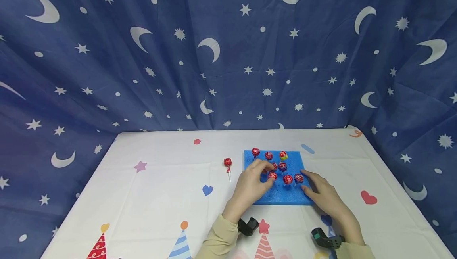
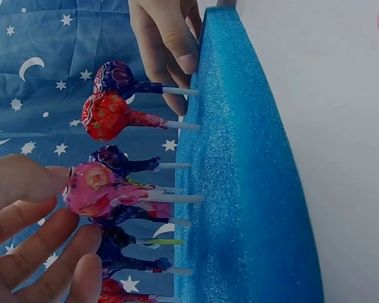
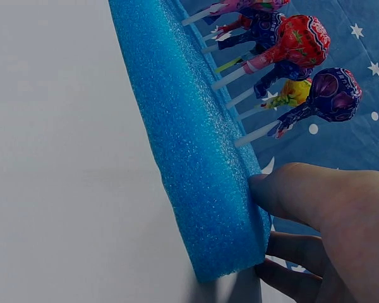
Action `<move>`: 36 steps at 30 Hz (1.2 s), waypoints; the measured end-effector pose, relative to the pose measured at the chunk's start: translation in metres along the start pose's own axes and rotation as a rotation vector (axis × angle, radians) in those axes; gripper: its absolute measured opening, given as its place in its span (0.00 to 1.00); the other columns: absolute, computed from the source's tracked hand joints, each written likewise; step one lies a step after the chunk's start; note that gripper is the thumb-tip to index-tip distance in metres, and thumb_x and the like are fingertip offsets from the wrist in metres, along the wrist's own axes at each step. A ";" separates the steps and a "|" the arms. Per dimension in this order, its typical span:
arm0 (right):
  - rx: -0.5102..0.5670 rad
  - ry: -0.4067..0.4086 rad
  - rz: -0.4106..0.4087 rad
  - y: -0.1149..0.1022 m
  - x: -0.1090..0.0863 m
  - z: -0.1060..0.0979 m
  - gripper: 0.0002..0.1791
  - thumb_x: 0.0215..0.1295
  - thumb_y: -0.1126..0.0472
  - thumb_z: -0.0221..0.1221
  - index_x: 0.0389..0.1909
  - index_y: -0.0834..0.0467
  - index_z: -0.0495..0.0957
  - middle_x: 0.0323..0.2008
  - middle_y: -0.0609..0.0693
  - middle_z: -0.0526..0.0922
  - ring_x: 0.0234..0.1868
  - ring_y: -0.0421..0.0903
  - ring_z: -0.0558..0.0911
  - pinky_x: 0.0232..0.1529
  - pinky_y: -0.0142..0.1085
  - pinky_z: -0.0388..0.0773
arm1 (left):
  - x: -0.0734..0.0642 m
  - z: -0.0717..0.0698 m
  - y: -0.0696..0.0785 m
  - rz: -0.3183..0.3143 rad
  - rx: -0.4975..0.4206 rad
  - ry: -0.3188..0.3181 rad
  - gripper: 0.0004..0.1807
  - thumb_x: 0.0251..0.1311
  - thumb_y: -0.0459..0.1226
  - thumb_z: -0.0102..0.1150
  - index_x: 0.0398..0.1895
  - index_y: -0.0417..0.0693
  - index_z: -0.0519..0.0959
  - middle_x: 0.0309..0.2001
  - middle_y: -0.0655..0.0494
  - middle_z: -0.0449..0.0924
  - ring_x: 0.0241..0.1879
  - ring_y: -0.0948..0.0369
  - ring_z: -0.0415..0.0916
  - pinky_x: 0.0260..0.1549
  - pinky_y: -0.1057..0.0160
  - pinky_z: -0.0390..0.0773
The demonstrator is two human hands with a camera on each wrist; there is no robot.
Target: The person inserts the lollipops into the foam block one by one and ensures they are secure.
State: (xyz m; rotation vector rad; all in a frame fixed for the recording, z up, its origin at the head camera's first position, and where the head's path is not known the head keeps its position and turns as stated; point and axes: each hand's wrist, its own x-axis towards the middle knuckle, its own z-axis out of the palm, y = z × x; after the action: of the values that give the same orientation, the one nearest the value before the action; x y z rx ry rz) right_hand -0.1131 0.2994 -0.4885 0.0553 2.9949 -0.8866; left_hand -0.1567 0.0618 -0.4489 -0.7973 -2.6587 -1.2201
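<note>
A blue foam block lies flat, with several wrapped lollipops standing in it on their sticks. My left hand reaches over its left part. Thumb and fingertips of that hand pinch the wrapped head of a pink lollipop, whose white stick meets the foam's top. At the block's right edge, my right hand grips the foam, thumb on the top edge and other fingers along the side. Closest to that thumb stands a purple lollipop, beside a red one.
One red lollipop lies on the table left of the block, its stick toward me. A white cloth printed with hearts, stars and party hats covers the table. Behind it hangs a dark blue curtain with moons and stars.
</note>
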 end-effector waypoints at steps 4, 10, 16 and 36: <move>-0.004 0.002 -0.001 0.000 0.001 0.000 0.33 0.67 0.52 0.56 0.70 0.58 0.61 0.69 0.67 0.62 0.69 0.71 0.59 0.60 0.70 0.58 | 0.001 -0.003 0.000 -0.017 -0.018 0.012 0.12 0.59 0.39 0.63 0.46 0.53 0.79 0.44 0.61 0.79 0.44 0.61 0.78 0.40 0.71 0.76; -0.008 0.001 0.004 0.000 0.001 0.000 0.33 0.67 0.52 0.56 0.70 0.58 0.61 0.68 0.68 0.62 0.69 0.71 0.59 0.60 0.70 0.58 | 0.002 -0.009 -0.004 -0.010 -0.057 0.065 0.11 0.61 0.39 0.61 0.46 0.51 0.80 0.42 0.60 0.79 0.42 0.64 0.76 0.38 0.73 0.76; -0.007 -0.004 0.010 0.000 0.002 0.001 0.33 0.67 0.52 0.56 0.70 0.59 0.61 0.69 0.68 0.62 0.69 0.71 0.58 0.60 0.70 0.57 | 0.004 -0.015 -0.010 -0.033 -0.104 0.102 0.10 0.62 0.38 0.59 0.46 0.50 0.80 0.42 0.58 0.79 0.42 0.63 0.77 0.39 0.71 0.78; -0.011 -0.003 0.015 0.001 0.003 0.003 0.33 0.66 0.53 0.56 0.70 0.59 0.60 0.69 0.68 0.61 0.69 0.72 0.58 0.59 0.71 0.57 | 0.008 -0.035 -0.051 -0.125 -0.123 0.308 0.10 0.58 0.32 0.62 0.43 0.46 0.80 0.41 0.52 0.81 0.39 0.58 0.81 0.36 0.64 0.81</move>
State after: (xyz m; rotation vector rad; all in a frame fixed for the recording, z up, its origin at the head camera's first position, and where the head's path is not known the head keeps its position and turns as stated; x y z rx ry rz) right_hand -0.1163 0.2990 -0.4914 0.0755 2.9926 -0.8674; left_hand -0.1932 0.0119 -0.4574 -0.4205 -2.4323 -1.4184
